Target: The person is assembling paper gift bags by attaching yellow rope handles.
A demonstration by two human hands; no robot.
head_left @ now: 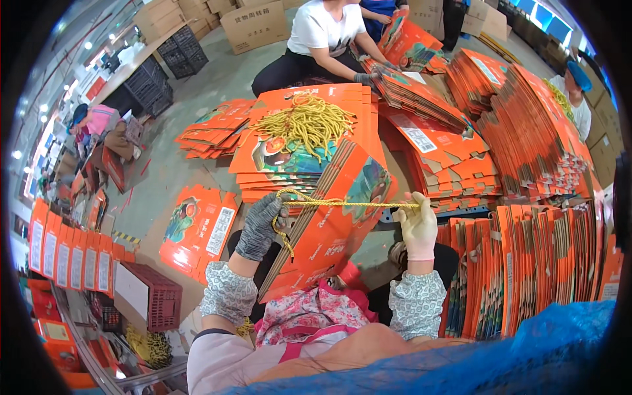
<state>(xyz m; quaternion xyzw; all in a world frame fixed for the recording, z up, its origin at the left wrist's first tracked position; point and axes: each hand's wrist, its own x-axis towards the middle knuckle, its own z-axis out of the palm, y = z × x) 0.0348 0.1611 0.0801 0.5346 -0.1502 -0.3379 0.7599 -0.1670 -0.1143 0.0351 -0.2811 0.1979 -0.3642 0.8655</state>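
Observation:
A bundle of flat orange cardboard boxes (336, 224) stands tilted on edge against my lap. A yellow cord (355, 203) runs taut across its top. My left hand (261, 226), in a grey glove, grips the cord's left end, where a short tail hangs down. My right hand (417, 224), in a pale pink glove, pinches the other end. Both forearms wear patterned sleeve covers.
A pile of loose yellow cords (306, 122) lies on a stack of flat orange boxes ahead. Tall stacks of folded boxes (533, 131) fill the right side. A person in a white shirt (322, 39) works opposite. A red crate (155, 296) sits at lower left.

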